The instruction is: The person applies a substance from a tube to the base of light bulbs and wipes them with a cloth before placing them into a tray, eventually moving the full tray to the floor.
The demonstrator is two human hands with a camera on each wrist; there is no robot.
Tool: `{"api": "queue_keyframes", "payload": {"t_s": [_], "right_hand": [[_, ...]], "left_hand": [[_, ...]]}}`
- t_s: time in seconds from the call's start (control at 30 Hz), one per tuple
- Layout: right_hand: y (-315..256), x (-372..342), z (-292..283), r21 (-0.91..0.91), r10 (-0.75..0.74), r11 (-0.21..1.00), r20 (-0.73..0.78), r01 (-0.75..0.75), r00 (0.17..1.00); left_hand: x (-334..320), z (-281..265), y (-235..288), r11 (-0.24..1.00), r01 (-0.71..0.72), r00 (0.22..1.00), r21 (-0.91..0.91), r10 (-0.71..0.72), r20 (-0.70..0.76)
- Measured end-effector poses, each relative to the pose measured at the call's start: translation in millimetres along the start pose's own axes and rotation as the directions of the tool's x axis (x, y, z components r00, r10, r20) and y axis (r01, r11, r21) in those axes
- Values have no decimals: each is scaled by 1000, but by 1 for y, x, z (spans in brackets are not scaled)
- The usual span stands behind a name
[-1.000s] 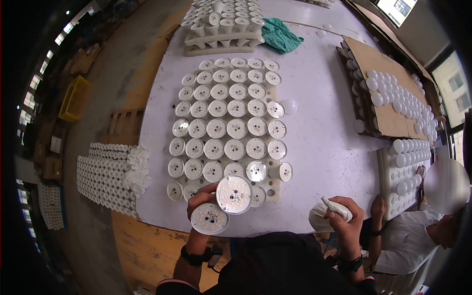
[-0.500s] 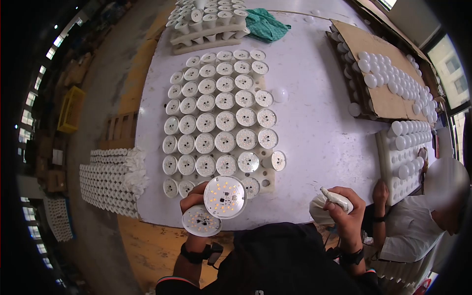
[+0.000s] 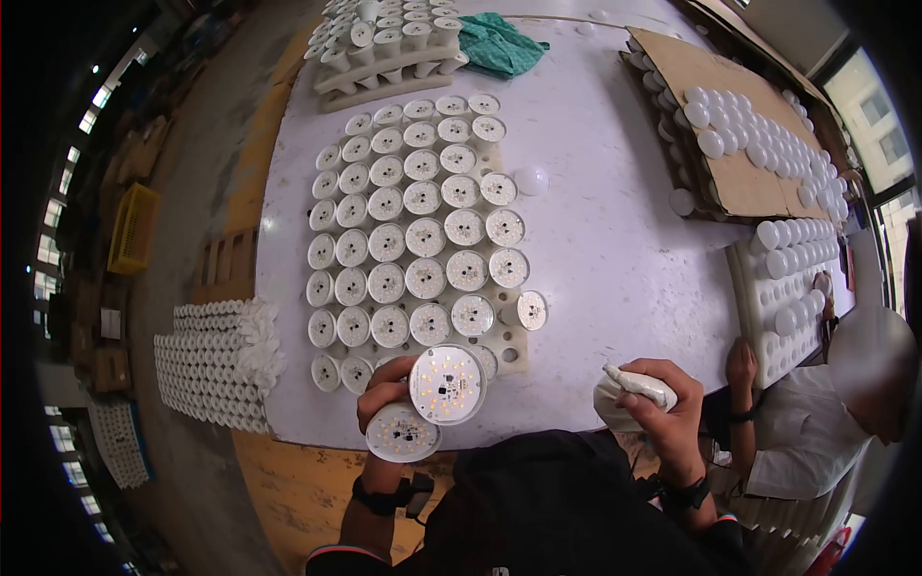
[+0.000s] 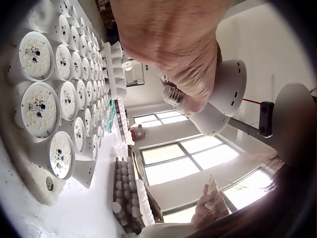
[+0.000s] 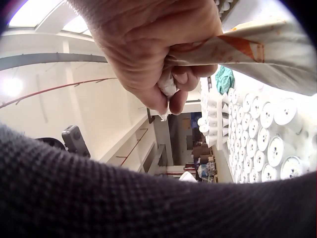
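My left hand (image 3: 381, 392) grips two white lamp cups side by side, the upper cup (image 3: 448, 385) slightly overlapping the lower cup (image 3: 403, 432); both show round boards with small yellow chips. In the left wrist view the fingers of the left hand (image 4: 173, 54) curl round the cup bodies, and a metal screw base shows by the fingers. My right hand (image 3: 667, 413) grips a pale soft bag (image 3: 634, 396), its twisted tip pinched by thumb and fingers. Orange print marks that bag (image 5: 262, 49) in the right wrist view, beside the right hand (image 5: 153, 54).
Rows of board-topped cups (image 3: 386, 237) stand in a foam tray (image 3: 514, 360) ahead of the left hand. Farther back are another filled rack (image 3: 389, 86) and a green cloth (image 3: 501, 46). White domes lie on cardboard (image 3: 768, 182) at right, near a seated person (image 3: 807, 413).
The head view has shifted, so the table and trays appear farther left. Both hands keep their grips; the two cups have turned and shifted slightly against the tray.
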State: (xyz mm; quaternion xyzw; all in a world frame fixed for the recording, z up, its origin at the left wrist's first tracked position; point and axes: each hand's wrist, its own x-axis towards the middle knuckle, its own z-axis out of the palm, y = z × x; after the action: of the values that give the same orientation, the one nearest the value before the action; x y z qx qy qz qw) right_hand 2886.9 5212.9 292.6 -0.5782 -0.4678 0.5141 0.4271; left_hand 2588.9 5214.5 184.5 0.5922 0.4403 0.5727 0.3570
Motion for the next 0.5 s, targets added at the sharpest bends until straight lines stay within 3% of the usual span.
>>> {"api": "queue_keyframes", "payload": {"t_s": [0.07,0.1,0.17,0.2,0.3,0.37,0.43,0.5], "right_hand": [[-2,1,0,4,24,1000,17,-24,1000],[1,2,1,1,-13,1000,61,13,998],[3,1,3,-1,-47,999,97,48,994],[4,1,6,33,-16,999,147,11,989],[-1,4,21,66,-40,998,289,22,956],[3,10,31,23,-96,995,375,95,922],[3,10,34,15,-56,998,424,55,904],[3,9,30,37,-23,999,415,8,910]], "left_hand": [[7,5,-5,989,-142,987,-26,144,71],[4,5,-9,990,-139,987,-32,141,80],[-4,7,-18,995,23,996,-98,-15,84],[-4,10,-18,994,26,996,-102,-16,90],[1,22,-9,991,-130,990,35,127,65],[9,30,2,948,-257,953,186,218,208],[11,34,7,935,-246,949,257,179,259],[7,33,2,932,-220,964,287,161,214]]}}
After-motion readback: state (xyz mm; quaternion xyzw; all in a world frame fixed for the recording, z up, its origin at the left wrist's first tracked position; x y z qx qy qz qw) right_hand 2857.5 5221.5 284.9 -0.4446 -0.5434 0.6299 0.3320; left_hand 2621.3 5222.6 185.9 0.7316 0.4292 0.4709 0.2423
